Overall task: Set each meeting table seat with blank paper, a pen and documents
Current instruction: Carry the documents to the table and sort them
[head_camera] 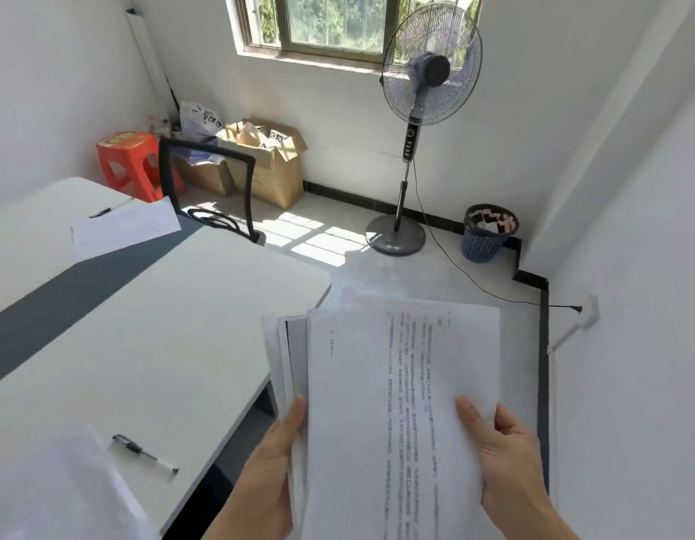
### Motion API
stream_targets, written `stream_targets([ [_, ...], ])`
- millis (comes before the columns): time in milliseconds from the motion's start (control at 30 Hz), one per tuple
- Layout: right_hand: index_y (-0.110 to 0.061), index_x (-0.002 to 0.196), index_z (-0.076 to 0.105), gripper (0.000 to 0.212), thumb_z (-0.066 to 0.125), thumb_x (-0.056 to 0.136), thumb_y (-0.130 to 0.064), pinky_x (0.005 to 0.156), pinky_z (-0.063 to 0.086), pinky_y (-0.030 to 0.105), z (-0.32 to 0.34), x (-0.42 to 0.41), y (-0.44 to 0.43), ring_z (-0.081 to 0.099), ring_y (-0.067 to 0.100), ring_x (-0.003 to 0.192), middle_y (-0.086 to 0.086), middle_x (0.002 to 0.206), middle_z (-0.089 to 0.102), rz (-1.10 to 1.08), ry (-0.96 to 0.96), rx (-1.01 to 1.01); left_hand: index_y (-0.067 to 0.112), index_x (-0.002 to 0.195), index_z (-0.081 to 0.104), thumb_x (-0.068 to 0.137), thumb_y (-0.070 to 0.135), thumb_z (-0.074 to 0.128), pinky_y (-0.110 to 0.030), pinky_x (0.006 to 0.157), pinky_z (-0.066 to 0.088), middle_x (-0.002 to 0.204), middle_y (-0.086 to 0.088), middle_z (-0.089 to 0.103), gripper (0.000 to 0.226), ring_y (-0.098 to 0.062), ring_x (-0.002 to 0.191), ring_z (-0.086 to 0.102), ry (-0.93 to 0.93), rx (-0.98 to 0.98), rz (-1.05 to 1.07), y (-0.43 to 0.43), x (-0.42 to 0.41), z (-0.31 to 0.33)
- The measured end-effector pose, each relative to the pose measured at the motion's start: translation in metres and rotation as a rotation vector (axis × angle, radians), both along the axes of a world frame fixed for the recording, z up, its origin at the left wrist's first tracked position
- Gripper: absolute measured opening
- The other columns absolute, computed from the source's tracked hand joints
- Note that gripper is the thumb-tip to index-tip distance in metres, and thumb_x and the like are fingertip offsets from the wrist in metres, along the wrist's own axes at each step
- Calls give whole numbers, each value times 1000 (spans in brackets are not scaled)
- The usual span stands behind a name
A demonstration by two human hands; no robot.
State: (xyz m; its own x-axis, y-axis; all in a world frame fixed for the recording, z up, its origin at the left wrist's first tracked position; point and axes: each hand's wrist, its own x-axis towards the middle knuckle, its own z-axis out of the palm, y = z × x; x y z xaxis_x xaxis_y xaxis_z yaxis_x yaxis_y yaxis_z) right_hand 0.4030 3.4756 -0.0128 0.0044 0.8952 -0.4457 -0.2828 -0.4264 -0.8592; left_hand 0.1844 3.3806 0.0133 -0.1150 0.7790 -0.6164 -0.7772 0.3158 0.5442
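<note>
Documents (pixel 400 403) gripped by left hand (pixel 268 461) and right hand (pixel 505 457); two seats hold paper (pixel 124 228) and pen (pixel 145 456), documents undelivered.

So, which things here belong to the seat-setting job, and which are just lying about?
Job: printed documents held by left hand and right hand; near pen and near blank sheet; far sheet and far pen, on the table.
Lying about: fan, blue bin, red stool, cardboard boxes.
</note>
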Motion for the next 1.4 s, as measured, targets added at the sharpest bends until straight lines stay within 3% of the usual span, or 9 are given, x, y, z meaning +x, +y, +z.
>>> stream_targets([
  [167, -1, 95, 71, 16, 70, 83, -11, 62, 63, 36, 14, -3, 99, 75, 30, 79, 15, 94, 77, -78, 15, -5, 9, 122, 66, 83, 42, 69, -59, 106, 39, 128, -24, 61, 51, -45, 119, 56, 17, 77, -104, 113, -17, 13],
  [333, -1, 103, 70, 22, 66, 86, -13, 67, 63, 39, 14, 0, 184, 76, 28, 82, 14, 99, 77, -86, 88, -45, 2, 120, 65, 55, 39, 88, -46, 82, 57, 121, -26, 65, 78, -42, 106, 65, 101, 138, -215, 211, -23, 27],
  [567, 0, 105, 69, 30, 65, 80, -16, 67, 62, 47, -1, 6, 326, 76, 28, 76, 17, 100, 76, 37, 202, -162, 4, 128, 59, 57, 46, 86, -60, 108, 36, 131, -26, 58, 87, -45, 123, 53, 58, 105, -193, 334, -10, 17],
  [733, 2, 113, 67, 44, 67, 75, -20, 73, 58, 58, -1, 5, 441, 75, 35, 82, 23, 109, 72, 202, 222, -270, 7, 131, 58, 64, 45, 80, -58, 110, 33, 136, -24, 55, 80, -43, 127, 49, -70, 32, -127, 428, 4, 14],
  [800, 1, 115, 66, 45, 67, 75, -20, 74, 58, 58, 3, -2, 481, 74, 36, 84, 23, 110, 72, 274, 226, -279, 5, 126, 62, 67, 39, 76, -58, 106, 38, 128, -24, 61, 70, -42, 118, 58, -67, 78, -70, 456, 5, 16],
  [1000, 2, 106, 67, 33, 65, 79, -17, 64, 61, 52, 12, -49, 573, 75, 35, 75, 21, 99, 75, 475, 170, -248, -1, 105, 71, 67, 27, 76, -42, 74, 60, 101, -25, 72, 48, -36, 85, 72, 230, 76, 230, 506, -21, 25],
  [1133, 1, 106, 67, 22, 61, 89, -10, 61, 62, 47, 9, -98, 613, 75, 34, 73, 21, 98, 76, 548, 126, -225, 4, 93, 76, 84, 5, 66, -47, 82, 57, 98, -24, 73, 13, -40, 90, 71, 522, 7, 406, 530, -54, 22],
  [1267, 5, 107, 67, 25, 64, 82, -1, 61, 62, 43, 3, -160, 642, 74, 32, 70, 22, 95, 76, 604, 87, -165, 6, 88, 76, 90, 5, 59, -45, 77, 57, 89, -17, 76, 17, -35, 86, 72, 728, -62, 571, 551, -106, 20],
  [1400, 8, 102, 68, 41, 74, 65, -10, 76, 58, 50, 1, -222, 669, 72, 37, 78, 27, 97, 74, 606, 57, -133, 13, 90, 75, 89, 14, 66, -48, 78, 58, 88, -12, 76, 9, -34, 87, 72, 836, -97, 737, 566, -168, 21],
])
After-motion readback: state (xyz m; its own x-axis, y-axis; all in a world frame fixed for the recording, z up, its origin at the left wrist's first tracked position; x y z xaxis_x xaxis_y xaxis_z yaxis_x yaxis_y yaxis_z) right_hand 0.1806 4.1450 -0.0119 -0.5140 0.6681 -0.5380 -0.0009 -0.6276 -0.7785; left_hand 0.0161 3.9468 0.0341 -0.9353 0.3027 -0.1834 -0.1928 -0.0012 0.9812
